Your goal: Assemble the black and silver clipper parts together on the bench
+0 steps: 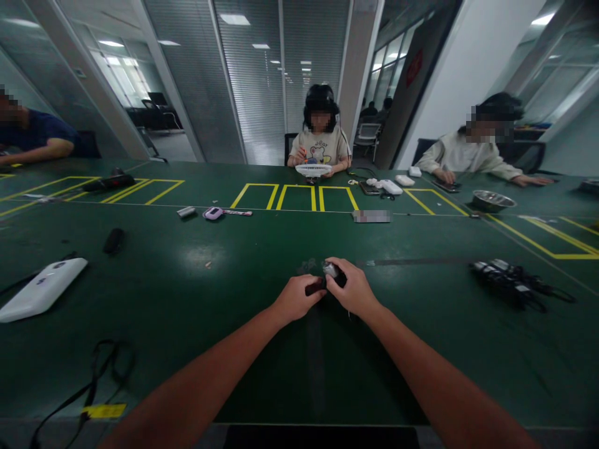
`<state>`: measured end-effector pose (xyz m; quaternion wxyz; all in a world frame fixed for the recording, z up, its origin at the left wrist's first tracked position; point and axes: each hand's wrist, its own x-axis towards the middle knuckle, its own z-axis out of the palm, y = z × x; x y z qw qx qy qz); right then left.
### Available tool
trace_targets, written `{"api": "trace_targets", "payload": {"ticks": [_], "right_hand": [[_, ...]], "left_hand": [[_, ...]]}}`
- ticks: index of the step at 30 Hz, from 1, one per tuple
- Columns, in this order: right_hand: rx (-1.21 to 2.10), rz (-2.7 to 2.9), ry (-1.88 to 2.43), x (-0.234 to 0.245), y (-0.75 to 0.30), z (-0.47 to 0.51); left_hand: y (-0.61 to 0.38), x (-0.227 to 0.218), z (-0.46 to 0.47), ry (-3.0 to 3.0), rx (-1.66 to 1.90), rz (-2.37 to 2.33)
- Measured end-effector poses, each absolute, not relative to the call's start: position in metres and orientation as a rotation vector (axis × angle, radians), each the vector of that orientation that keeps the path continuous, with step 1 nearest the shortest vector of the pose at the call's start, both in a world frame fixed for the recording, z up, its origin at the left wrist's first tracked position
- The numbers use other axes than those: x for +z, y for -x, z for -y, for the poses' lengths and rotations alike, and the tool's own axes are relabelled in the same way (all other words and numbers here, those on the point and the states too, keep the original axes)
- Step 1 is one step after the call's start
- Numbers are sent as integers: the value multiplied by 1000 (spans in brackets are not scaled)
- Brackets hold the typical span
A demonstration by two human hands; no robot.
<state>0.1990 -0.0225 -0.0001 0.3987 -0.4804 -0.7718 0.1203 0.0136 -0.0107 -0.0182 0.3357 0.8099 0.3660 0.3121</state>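
My left hand and my right hand meet just above the green table, near the middle of the view. Between the left thumb and fingers is a small dark piece, partly covered by them. The right hand's fingers are closed round a dark, rounded object with a silvery end. The two pieces lie close together; whether they are joined, I cannot tell. Their exact kind is too small and shadowed to make out.
On the green table, a white flat device and a black case lie left. Black bundled cables lie right. A strap with a yellow tag is near the front edge. Beyond are a metal bowl and seated people.
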Motion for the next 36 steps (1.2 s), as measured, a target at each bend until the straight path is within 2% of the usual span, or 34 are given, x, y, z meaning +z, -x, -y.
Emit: {"api": "trace_targets", "payload": {"ticks": [9, 14, 22, 26, 31, 36], "right_hand": [[318, 1911, 1298, 2, -197, 22], [354, 1878, 1423, 6, -232, 18], [27, 1835, 2140, 13, -362, 12], [-5, 1774, 2463, 15, -431, 11], [25, 1735, 2649, 10, -479, 13], [-74, 1698, 2718, 11, -480, 14]], "left_hand": [[-5, -11, 9, -2273, 771, -918], [13, -8, 3, -2372, 845, -939], [11, -17, -1, -2298, 833, -920], [10, -16, -1, -2290, 879, -917], [10, -16, 1, -2279, 871, -909], [12, -18, 0, -2255, 854, -928]]}}
